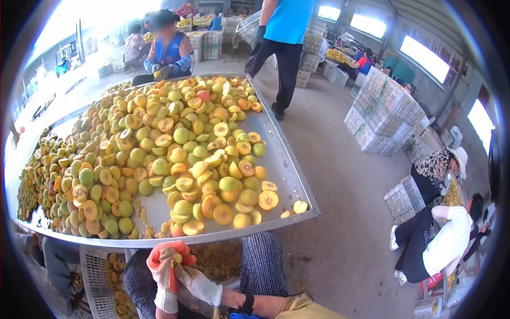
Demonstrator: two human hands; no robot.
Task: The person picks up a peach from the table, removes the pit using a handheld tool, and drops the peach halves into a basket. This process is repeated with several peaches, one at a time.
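Note:
In front of my lap, my left hand point(166, 266), in an orange-coated white glove, is closed around a small yellowish piece of fruit point(178, 259). My right hand point(199, 284), in a whitish glove, meets it from the right with fingers bent against the fruit; whether those fingers also grip a tool is hidden. Just beyond both hands stands a metal-rimmed table point(265, 226), heaped with halved yellow-green stone fruit point(159, 167), many showing brown centres. Below my hands, between my knees, lie more fruit pieces point(218, 260).
A white plastic crate point(98, 282) with fruit halves stands left of my knees. Across the table sits a gloved person point(169, 53); another in a blue shirt point(289, 21) stands behind it. Stacked crates point(380, 114) and seated people point(449, 234) are on the right.

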